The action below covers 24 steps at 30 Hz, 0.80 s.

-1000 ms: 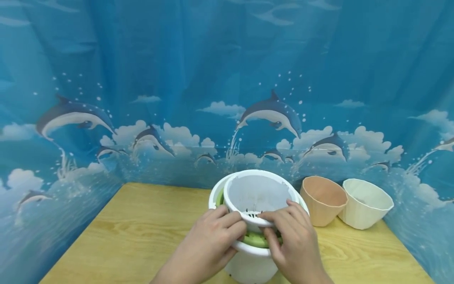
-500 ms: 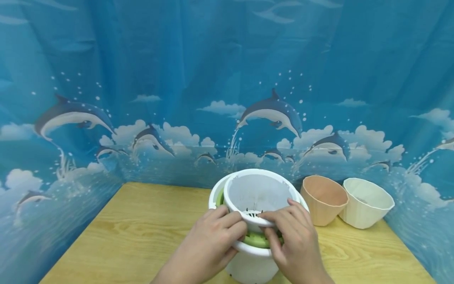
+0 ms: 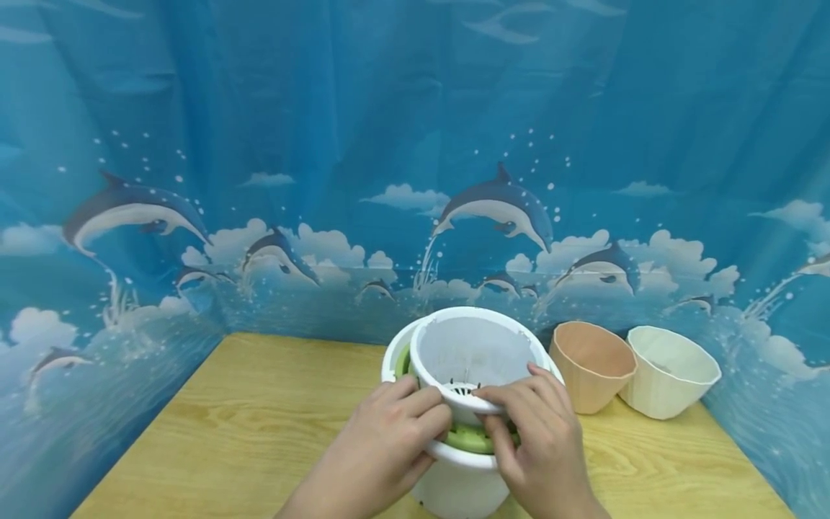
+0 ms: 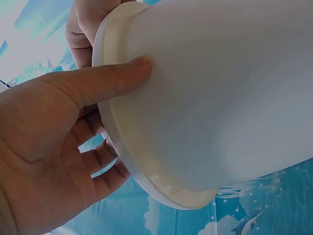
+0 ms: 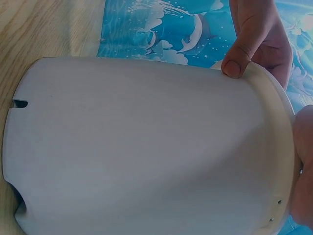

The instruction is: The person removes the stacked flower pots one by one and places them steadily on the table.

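Nested pots stand in front of me in the head view. The outer white pot (image 3: 462, 490) holds a green pot (image 3: 470, 438), and a smaller white pot (image 3: 480, 346) with a slotted bottom sits raised inside that. My left hand (image 3: 395, 432) grips the outer pot's front rim at left, its fingertips close to the inner pot. In the left wrist view the thumb (image 4: 132, 73) presses the outer wall below the rim. With fingers over the inner white pot's rim and thumb below it, my right hand (image 3: 541, 432) pinches that rim. The hands partly hide the green pot.
An orange faceted pot (image 3: 590, 367) and a cream faceted pot (image 3: 671, 371) stand side by side at the back right of the wooden table (image 3: 246, 418). A blue curtain (image 3: 363, 144) printed with dolphins hangs behind the table and at both sides.
The inner white pot's far rim has risen very slightly. Both hands keep nearly the same place and hold.
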{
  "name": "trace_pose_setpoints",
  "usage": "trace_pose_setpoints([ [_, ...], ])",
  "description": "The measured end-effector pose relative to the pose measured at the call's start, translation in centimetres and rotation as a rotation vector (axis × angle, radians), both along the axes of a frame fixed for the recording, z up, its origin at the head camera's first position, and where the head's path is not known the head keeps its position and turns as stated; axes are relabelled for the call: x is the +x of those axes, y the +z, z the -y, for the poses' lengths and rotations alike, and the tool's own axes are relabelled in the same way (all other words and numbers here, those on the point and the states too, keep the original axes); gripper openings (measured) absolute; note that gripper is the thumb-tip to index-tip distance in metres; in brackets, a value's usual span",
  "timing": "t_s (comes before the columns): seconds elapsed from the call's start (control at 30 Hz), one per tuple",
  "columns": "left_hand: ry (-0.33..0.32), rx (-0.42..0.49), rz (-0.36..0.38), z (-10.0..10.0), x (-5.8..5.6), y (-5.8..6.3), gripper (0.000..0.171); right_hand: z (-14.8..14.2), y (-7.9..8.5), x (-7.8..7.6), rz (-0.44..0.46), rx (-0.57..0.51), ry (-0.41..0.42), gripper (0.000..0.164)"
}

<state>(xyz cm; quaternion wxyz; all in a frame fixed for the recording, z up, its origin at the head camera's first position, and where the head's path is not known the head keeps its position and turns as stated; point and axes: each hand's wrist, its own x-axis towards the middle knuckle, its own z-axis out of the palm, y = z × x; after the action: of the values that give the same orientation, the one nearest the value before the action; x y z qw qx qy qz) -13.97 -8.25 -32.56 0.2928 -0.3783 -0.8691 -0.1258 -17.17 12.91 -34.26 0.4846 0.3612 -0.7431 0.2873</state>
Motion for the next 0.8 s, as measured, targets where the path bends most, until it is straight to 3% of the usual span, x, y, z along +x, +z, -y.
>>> trace_pose_setpoints([
  [0.53, -0.015, 0.003, -0.030, -0.07, -0.12, 0.11, 0.023, -0.04, 0.39, 0.16, -0.030, -0.015, -0.012, 0.016],
  [0.8, -0.010, 0.003, -0.008, -0.03, 0.00, 0.11, 0.020, -0.04, 0.61, 0.34, -0.003, -0.004, -0.027, 0.033],
])
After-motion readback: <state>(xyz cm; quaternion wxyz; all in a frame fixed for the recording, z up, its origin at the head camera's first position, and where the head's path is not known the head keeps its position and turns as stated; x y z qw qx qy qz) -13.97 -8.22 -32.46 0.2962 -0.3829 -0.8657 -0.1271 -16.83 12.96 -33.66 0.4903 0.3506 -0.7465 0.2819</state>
